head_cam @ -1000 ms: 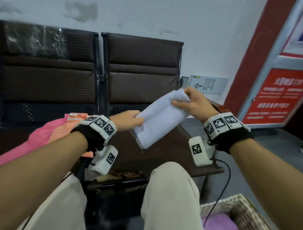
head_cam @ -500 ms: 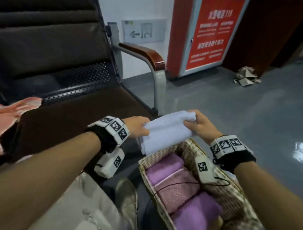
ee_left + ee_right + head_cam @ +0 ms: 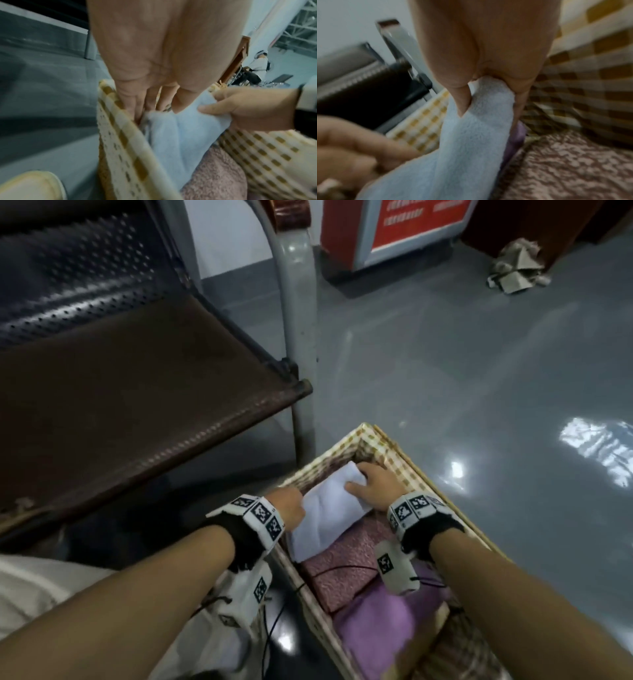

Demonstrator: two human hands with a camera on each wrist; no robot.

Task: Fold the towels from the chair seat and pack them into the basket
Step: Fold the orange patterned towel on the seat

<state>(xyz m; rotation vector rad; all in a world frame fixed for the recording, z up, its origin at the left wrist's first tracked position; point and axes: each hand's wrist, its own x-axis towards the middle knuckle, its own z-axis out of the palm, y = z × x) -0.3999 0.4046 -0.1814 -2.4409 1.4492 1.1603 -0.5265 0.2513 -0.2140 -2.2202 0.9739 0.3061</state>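
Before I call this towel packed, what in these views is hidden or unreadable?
- Basket floor under the white towel: head view, covered by towels.
- Left hand fingertips: left wrist view, buried between towel and basket wall.
- Remaining towels on the chair seat: head view, cut off at left edge.
- Right hand grip: right wrist view, motion-blurred.
- Red sign text: too small.

I sit above a glossy grey floor point(image 3: 479, 392) catching window glare; a brown bench seat point(image 3: 130, 405), its grey metal leg point(image 3: 298, 313), and a red signboard point(image 3: 404, 227) stand nearby.
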